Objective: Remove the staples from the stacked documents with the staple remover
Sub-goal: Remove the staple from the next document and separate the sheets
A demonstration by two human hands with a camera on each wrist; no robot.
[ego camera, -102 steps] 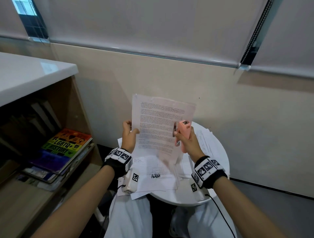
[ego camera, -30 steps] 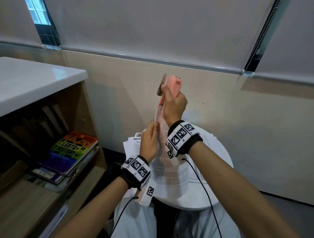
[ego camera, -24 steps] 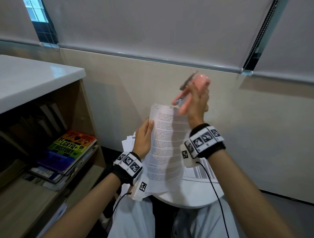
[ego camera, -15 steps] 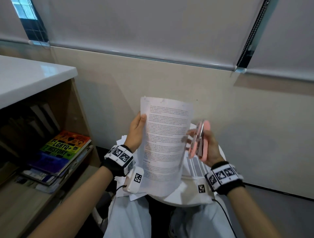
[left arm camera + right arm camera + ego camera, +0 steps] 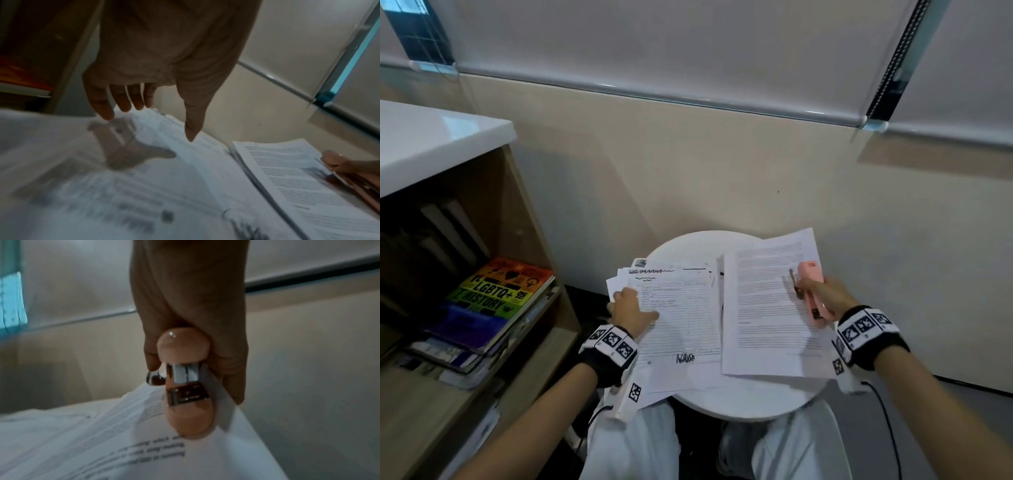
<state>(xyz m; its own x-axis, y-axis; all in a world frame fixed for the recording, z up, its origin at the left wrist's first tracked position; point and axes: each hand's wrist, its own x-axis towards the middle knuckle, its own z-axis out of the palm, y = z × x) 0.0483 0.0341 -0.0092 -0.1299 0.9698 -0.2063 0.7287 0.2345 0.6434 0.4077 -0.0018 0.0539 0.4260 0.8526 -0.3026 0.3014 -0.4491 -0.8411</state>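
A: What's the room like?

B: A beige wall under drawn roller blinds [image 5: 654,51], and a small round white desk [image 5: 750,404] in front of the seated person. A wooden shelf [image 5: 524,219] on the left holds a rainbow-coloured book [image 5: 496,298].

A: Where are the documents?

B: Two lots on the desk. A loose pile of lined forms [image 5: 681,315] lies on the left half. A printed document [image 5: 767,308] lies on the right half, its left edge overlapping the forms.

A: And the hands?

B: The left hand [image 5: 631,310] is over the left edge of the forms, fingers straight and spread, its grip released; the left wrist view shows the fingertips [image 5: 107,112] just above the paper. The right hand [image 5: 822,294] has its grip clenched around the pink staple remover [image 5: 813,287], at the right edge of the printed document. In the right wrist view that page's edge runs between the thumb and the tool.
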